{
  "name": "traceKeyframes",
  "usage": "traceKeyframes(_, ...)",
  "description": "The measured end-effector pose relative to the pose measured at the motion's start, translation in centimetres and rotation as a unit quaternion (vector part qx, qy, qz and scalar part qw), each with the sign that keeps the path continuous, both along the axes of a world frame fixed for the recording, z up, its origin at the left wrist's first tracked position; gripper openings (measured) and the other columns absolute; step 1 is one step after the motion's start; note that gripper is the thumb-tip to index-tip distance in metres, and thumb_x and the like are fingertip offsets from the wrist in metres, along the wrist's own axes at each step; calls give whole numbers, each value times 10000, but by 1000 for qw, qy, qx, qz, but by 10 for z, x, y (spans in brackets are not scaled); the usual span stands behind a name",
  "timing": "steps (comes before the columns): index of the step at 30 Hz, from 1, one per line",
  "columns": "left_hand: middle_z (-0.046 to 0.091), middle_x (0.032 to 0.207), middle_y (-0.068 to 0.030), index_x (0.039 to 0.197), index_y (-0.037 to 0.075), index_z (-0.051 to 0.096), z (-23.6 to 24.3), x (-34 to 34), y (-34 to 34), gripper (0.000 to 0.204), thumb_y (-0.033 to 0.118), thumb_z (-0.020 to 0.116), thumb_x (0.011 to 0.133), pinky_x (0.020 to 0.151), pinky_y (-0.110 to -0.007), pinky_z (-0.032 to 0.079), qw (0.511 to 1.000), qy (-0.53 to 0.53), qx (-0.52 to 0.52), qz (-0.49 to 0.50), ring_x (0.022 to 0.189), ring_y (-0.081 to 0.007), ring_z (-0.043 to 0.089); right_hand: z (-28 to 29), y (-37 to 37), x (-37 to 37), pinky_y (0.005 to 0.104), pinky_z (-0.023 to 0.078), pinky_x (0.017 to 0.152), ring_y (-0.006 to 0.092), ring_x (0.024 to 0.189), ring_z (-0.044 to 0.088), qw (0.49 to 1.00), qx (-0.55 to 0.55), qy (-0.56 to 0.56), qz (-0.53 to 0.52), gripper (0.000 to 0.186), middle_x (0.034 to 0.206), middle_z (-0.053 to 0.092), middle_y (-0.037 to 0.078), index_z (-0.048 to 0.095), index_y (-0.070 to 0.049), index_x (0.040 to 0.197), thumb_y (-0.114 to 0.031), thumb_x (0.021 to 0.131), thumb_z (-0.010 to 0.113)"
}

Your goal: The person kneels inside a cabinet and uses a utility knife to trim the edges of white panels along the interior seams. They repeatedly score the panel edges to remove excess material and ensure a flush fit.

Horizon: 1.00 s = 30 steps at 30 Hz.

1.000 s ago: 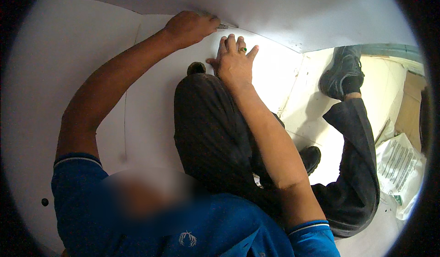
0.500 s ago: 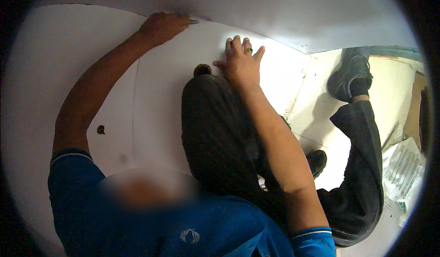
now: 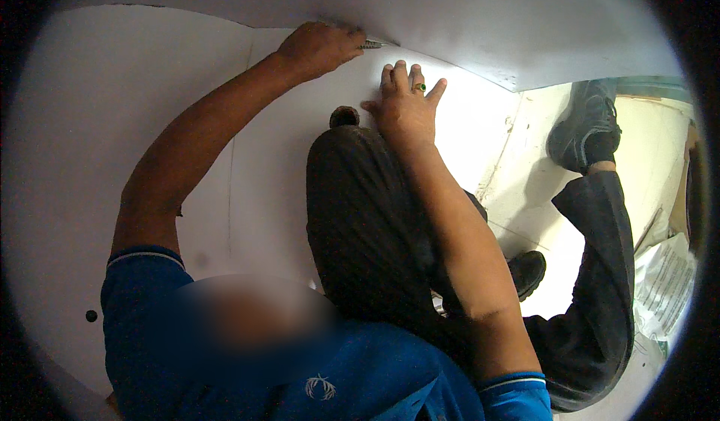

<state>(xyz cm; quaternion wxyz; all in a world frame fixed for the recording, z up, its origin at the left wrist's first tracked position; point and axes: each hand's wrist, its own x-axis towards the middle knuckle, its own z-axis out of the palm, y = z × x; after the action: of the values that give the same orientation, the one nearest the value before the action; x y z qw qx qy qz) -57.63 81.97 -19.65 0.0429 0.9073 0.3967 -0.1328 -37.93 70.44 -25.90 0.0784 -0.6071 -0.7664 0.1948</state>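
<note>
My left hand (image 3: 322,48) is closed around a thin grey tool with a ribbed body (image 3: 371,44); most of it is hidden by my fingers. Its narrow tip points right, along the seam where the white panel (image 3: 274,151) meets an upright pale panel (image 3: 480,23). To the right, my right hand (image 3: 406,115) lies on the white panel with fingers spread, a green-stoned ring on one of them. Beside its thumb is a round, dark, brown-rimmed opening (image 3: 344,116), just beyond my knee (image 3: 352,166) in dark trousers.
A dark shoe (image 3: 585,132) rests on pale floor tiles (image 3: 510,188) at the right, and another dark shoe (image 3: 527,272) is nearer. Clear plastic wrapping (image 3: 664,290) lies at the right edge. A small dark round spot (image 3: 91,316) marks the panel at far left.
My left hand has slid right along the seam with the tool, closer to my right hand. My right hand stays spread on the panel; the whole view has shifted slightly.
</note>
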Motion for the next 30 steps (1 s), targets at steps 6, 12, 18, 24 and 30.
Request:
traceKeyframes(6, 753, 1005, -137, 1140, 96, 625, -4, -13, 0, 281, 358, 610, 1039, 802, -537, 606, 1000, -16, 10, 7, 920, -400, 735, -2, 1, 6, 801, 174, 1190, 347, 1547, 359, 1000, -4, -5, 6, 778, 1613, 442, 114, 457, -99, 1559, -499, 942, 713)
traceKeyframes(12, 753, 1015, -160, 1165, 86, 625, -8, -49, 5, 309, 372, 597, 1051, 782, -540, 610, 998, 48, 9, 37, 883, -405, 741, -10, 0, 7, 797, 221, 1170, 339, 1523, 386, 1000, 14, -13, 19, 771, 1601, 435, 105, 475, -97, 1543, -535, 946, 690)
traceKeyframes(18, 760, 1000, -141, 1120, 77, 636, 30, -30, 1, 308, 375, 598, 1050, 729, -511, 626, 998, 48, 26, 23, 850, -387, 754, -3, 0, 3, 788, 295, 1126, 316, 1504, 401, 998, 24, -60, 17, 762, 1561, 454, 99, 474, -84, 1552, -568, 984, 626)
traceKeyframes(24, 758, 990, -151, 1094, 68, 630, 28, 26, -9, 308, 371, 596, 1049, 736, -510, 629, 998, 61, 7, 7, 861, -384, 756, -4, 1, 2, 790, 278, 1146, 312, 1517, 386, 997, 27, -70, 23, 786, 1568, 448, 96, 464, -89, 1564, -594, 982, 614)
traceKeyframes(30, 754, 1002, -156, 1135, 84, 630, 11, 20, -8, 292, 362, 604, 1047, 753, -515, 630, 998, 50, -12, 33, 884, -387, 755, -5, 0, 3, 780, 278, 1154, 293, 1530, 367, 995, 26, -90, 16, 789, 1605, 422, 81, 456, -114, 1585, -605, 985, 605)
